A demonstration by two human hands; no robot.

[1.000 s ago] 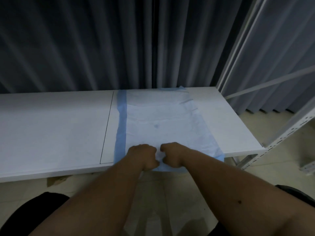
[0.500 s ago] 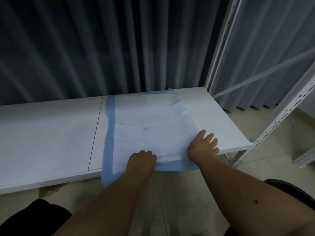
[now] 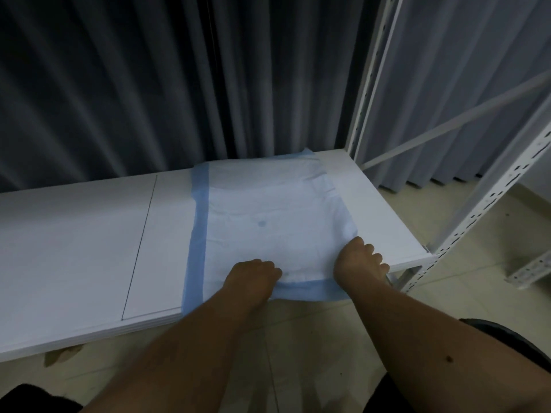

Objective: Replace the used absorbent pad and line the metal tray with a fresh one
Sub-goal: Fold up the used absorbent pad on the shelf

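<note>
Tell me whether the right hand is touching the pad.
Touching. The head view shows the right hand lying on the pad's near right corner, fingers spread over its edge onto the shelf.

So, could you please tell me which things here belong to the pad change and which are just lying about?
Part of the job:
- absorbent pad, spread on the white shelf
- left hand, curled at its near edge
- right hand, on its right corner

Just lying about:
- grey curtain
- rack upright
- loose bracket on the floor
</note>
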